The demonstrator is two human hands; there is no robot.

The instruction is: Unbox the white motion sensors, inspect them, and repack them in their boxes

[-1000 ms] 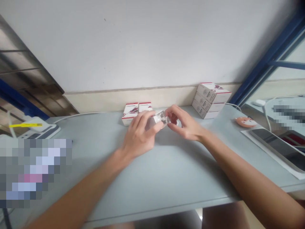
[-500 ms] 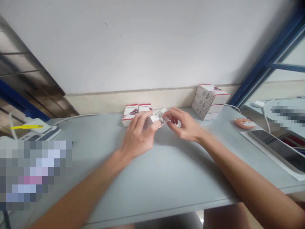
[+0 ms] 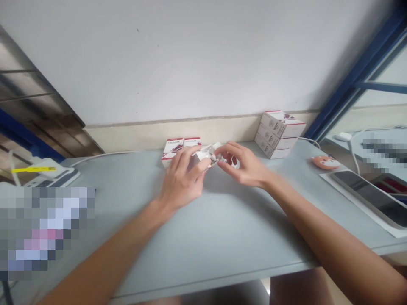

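On the head camera I see the left hand gripping a small boxy white carton, far centre; the right hand curls at its pale, uneven end, whether pinching anything I can't tell. Sharp-edged printed boxes stack far right on the smooth grey table, before a white wall.

Surface check: mostly smooth, little gloss

Held box: white thin card, looks smooth; contents white, blurred, material unclear. Stacked cartons: smooth printed card. Desk top: smooth grey, satin to matt, laminate-like. Wall: matt paint, few small marks. Skirting: cream, smooth, tile-like. Power strip: white moulded plastic. Cable: white plastic sheath. Dark slab: glossy, glass-like face. Blue frame: painted-metal look.
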